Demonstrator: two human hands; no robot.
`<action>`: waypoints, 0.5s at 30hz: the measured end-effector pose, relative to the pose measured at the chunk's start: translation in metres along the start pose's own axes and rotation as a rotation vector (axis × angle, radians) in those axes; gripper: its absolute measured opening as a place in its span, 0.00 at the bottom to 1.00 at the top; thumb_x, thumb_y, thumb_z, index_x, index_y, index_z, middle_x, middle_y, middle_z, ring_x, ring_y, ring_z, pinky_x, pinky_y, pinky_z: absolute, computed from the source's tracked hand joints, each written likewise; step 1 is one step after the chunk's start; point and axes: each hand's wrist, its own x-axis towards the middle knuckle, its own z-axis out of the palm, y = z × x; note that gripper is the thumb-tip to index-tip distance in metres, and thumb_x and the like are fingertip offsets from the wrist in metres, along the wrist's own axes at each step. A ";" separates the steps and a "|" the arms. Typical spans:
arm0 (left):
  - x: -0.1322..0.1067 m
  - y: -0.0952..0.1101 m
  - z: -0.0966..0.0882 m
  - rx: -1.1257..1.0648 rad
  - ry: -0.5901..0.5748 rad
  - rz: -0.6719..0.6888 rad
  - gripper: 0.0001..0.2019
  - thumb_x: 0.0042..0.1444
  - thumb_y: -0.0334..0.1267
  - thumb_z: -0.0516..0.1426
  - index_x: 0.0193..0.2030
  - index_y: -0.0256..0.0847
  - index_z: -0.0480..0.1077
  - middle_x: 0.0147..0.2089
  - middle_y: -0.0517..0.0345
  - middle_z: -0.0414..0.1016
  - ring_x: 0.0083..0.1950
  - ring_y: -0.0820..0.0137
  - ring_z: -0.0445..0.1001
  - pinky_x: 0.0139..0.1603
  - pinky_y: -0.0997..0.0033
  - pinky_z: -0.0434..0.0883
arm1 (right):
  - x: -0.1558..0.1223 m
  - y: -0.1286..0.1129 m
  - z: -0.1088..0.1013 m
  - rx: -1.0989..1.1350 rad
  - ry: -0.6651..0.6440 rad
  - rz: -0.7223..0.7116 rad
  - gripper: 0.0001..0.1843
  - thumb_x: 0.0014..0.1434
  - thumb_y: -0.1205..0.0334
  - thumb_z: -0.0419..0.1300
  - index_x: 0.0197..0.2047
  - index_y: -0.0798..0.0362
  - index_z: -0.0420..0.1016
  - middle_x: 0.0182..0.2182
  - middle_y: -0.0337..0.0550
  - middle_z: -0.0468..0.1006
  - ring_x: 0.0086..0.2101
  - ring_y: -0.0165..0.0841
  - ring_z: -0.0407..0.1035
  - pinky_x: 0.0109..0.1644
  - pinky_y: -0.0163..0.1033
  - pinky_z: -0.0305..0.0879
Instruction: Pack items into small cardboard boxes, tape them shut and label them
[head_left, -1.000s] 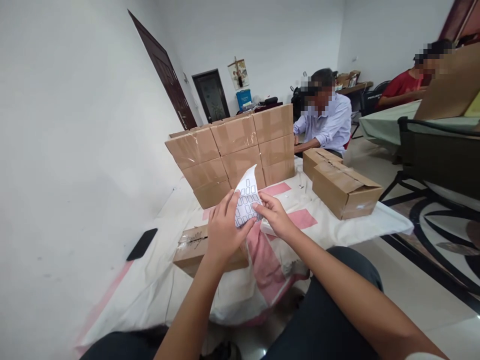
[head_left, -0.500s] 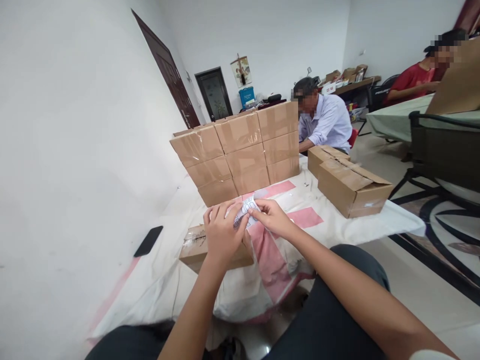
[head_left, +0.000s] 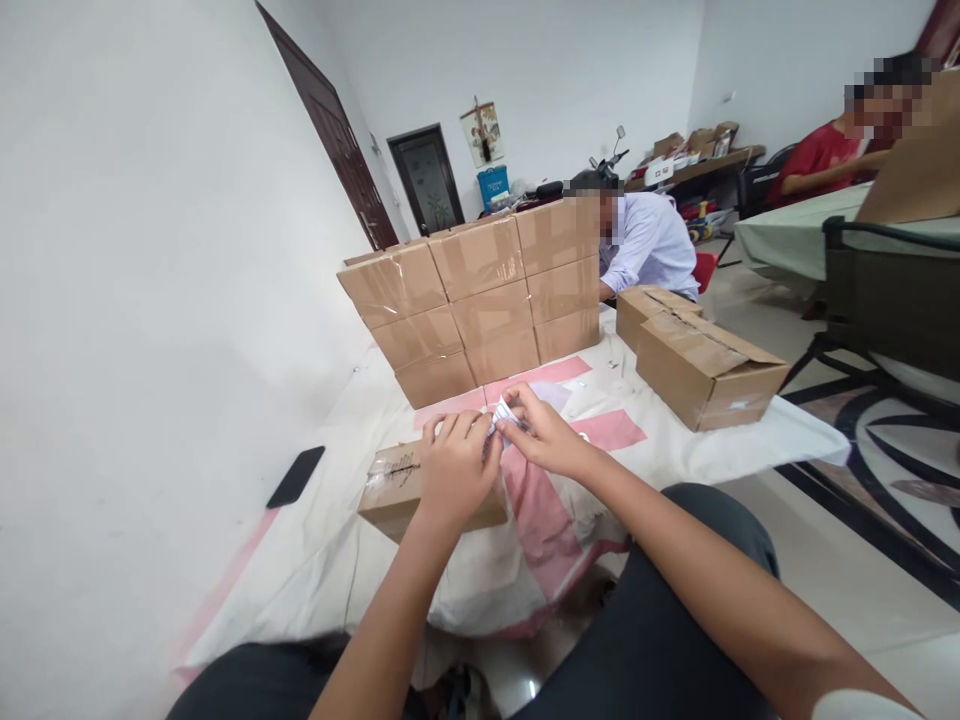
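Observation:
Both hands meet over a small white printed sheet (head_left: 504, 412), which looks like a label sheet and is bent between the fingers. My left hand (head_left: 457, 462) grips its left part, fingers curled and thumb pressed in. At the right edge, my right hand (head_left: 546, 430) pinches the sheet between thumb and fingers. Much of the sheet is covered by the fingers. Below and behind my left hand stands a closed cardboard box (head_left: 390, 490) with tape and dark writing on top, partly hidden by that hand and forearm.
A wall of stacked cardboard boxes (head_left: 487, 290) stands across the cloth-covered table (head_left: 330, 560). Two more cardboard boxes (head_left: 705, 365) sit at the right. A black phone (head_left: 296, 477) lies at the left edge. A person in a light shirt (head_left: 649, 240) sits behind the stack.
The sheet is now bent over, with less of its print showing. My left hand has shifted slightly right, closer to my right hand. The person behind the stack leans further down.

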 end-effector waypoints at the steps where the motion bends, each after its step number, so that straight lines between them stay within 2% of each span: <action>1: -0.001 0.000 0.000 -0.006 -0.005 -0.001 0.08 0.66 0.36 0.53 0.45 0.42 0.73 0.45 0.53 0.81 0.48 0.61 0.76 0.56 0.55 0.61 | 0.000 0.000 0.000 -0.016 -0.004 0.001 0.11 0.67 0.58 0.56 0.48 0.48 0.57 0.29 0.33 0.69 0.27 0.30 0.63 0.30 0.33 0.55; 8: -0.002 0.002 0.002 0.017 -0.021 -0.013 0.10 0.67 0.34 0.50 0.43 0.41 0.73 0.43 0.53 0.80 0.47 0.62 0.75 0.56 0.56 0.60 | 0.000 -0.003 -0.003 -0.119 -0.015 -0.026 0.09 0.68 0.58 0.54 0.48 0.48 0.57 0.26 0.31 0.64 0.25 0.29 0.60 0.30 0.34 0.53; 15: -0.006 0.000 0.003 0.040 0.077 -0.064 0.10 0.68 0.37 0.50 0.42 0.41 0.73 0.40 0.53 0.80 0.44 0.62 0.76 0.53 0.57 0.61 | -0.001 -0.004 -0.005 -0.102 -0.013 -0.042 0.11 0.68 0.58 0.55 0.50 0.48 0.58 0.28 0.33 0.68 0.28 0.31 0.65 0.31 0.34 0.56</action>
